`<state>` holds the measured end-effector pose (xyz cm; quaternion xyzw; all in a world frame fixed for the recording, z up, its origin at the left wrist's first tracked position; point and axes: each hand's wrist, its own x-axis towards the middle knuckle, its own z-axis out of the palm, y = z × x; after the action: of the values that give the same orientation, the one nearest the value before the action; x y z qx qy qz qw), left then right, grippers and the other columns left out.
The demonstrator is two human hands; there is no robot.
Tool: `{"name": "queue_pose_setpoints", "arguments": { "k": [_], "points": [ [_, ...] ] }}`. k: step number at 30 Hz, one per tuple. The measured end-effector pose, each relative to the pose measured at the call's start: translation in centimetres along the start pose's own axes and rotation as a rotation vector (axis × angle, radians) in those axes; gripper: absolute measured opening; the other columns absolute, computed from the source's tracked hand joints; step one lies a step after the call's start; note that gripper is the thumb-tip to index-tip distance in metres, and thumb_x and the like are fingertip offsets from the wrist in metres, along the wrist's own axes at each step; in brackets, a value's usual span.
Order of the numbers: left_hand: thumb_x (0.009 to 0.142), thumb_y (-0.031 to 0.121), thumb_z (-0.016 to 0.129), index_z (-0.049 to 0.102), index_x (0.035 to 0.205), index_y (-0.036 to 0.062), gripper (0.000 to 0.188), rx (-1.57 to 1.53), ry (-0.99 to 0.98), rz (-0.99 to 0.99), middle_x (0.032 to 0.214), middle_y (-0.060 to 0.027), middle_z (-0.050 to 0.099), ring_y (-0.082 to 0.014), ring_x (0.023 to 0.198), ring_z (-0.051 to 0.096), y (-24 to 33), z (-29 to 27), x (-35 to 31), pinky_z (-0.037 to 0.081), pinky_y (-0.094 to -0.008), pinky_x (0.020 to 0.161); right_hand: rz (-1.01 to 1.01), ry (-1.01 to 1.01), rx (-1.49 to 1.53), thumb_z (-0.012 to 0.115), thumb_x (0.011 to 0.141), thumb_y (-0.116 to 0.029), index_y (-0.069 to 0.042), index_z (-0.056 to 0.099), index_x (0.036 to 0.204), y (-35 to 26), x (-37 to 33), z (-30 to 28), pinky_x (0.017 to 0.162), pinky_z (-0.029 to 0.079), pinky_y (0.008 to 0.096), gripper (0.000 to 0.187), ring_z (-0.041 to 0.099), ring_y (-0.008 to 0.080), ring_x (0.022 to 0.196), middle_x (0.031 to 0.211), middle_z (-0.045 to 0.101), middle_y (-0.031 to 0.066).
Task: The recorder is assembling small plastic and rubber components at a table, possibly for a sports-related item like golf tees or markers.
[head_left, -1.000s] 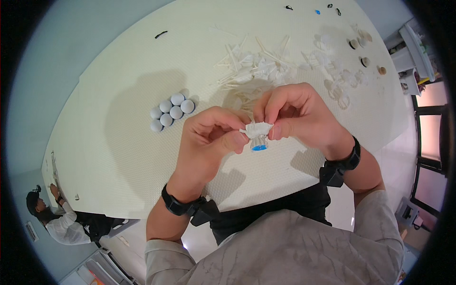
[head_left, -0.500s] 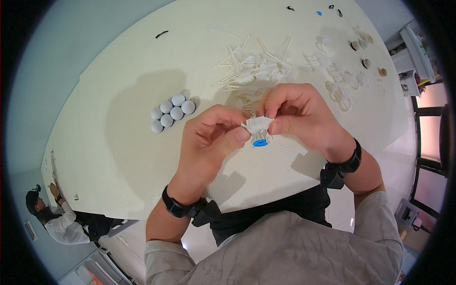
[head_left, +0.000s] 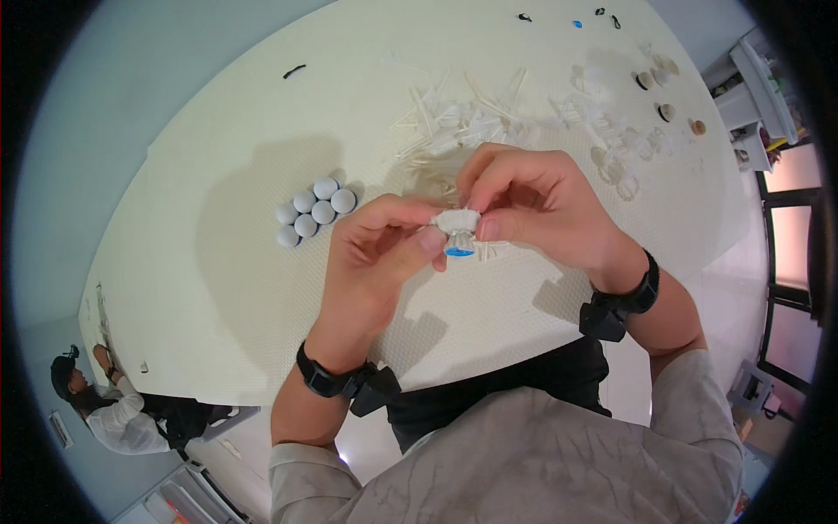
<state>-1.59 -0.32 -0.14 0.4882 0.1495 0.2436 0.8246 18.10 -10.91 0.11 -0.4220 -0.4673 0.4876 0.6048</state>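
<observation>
Here, left hand: angled up and inward, fingers curled, grip pinching the left side of the white piece.
Right hand: slanted in, fingers bent, grip pinching the opposite side.
Piece's place: between both thumbs, over the desk, blue end toward the grey shirt.

Black strip on white table; seated co-worker at far left

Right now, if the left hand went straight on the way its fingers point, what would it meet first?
The small white piece with a blue end, which the left hand pinches; just beyond, probably the right hand, though depth is hard to judge.
</observation>
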Motion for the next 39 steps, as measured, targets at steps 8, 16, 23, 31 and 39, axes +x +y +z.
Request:
{"name": "queue_pose_setpoints", "arguments": {
  "k": [8,16,23,31,39],
  "points": [
    [0.089,-0.004,0.068,0.066,0.106,-0.0006,0.018,0.183,-0.084,0.093,0.109,-0.012,0.066,-0.0161,0.089,0.063,0.7,-0.2,0.2,0.053,-0.0293,0.076,0.021,-0.06,-0.12,0.072,0.086,0.003,-0.002,0.068,0.095,-1.3,0.1,0.1,0.075,0.047,0.0253,0.011,0.059,0.0117,0.088,0.101,0.063,0.0061],
    [0.09,-0.004,0.067,0.065,0.101,-0.0001,0.012,-0.015,0.058,0.088,0.107,-0.0105,0.064,-0.0156,0.087,0.063,-0.1,0.4,-0.1,0.053,-0.0296,0.08,0.045,-0.021,-0.024,0.073,0.087,0.0,-0.003,0.068,0.097,-0.4,0.1,0.8,0.071,0.047,0.0216,0.012,0.06,0.0086,0.086,0.1,0.067,0.0017],
    [0.09,-0.001,0.068,0.064,0.099,0.0015,0.01,0.095,0.009,0.128,0.105,-0.0097,0.065,-0.0127,0.085,0.061,0.1,0.1,-0.2,0.05,-0.0261,0.078,0.111,-0.02,0.157,0.073,0.086,0.002,-0.003,0.066,0.096,-0.5,-0.1,0.5,0.063,0.048,0.0217,0.013,0.063,0.0081,0.079,0.102,0.068,0.0036],
    [0.093,0.003,0.068,0.063,0.099,0.0015,0.008,0.018,0.022,-0.034,0.095,-0.0089,0.068,-0.0097,0.064,0.058,0.5,0.5,-0.5,0.046,-0.0237,0.062,0.16,-0.048,0.273,0.073,0.087,0.001,-0.003,0.066,0.095,0.6,-0.3,0.1,0.064,0.049,0.0229,0.012,0.064,0.0095,0.075,0.096,0.071,0.0077],
    [0.096,0.006,0.066,0.061,0.1,0.001,0.008,-0.04,0.074,-0.086,0.089,-0.0081,0.068,-0.0103,0.058,0.057,0.8,1.2,-0.9,0.045,-0.0232,0.058,0.207,-0.034,0.3,0.078,0.087,-0.01,-0.003,0.061,0.091,0.3,-0.4,0.6,0.063,0.052,0.0247,0.018,0.064,0.0119,0.071,0.09,0.068,0.0115]
  ]
}}
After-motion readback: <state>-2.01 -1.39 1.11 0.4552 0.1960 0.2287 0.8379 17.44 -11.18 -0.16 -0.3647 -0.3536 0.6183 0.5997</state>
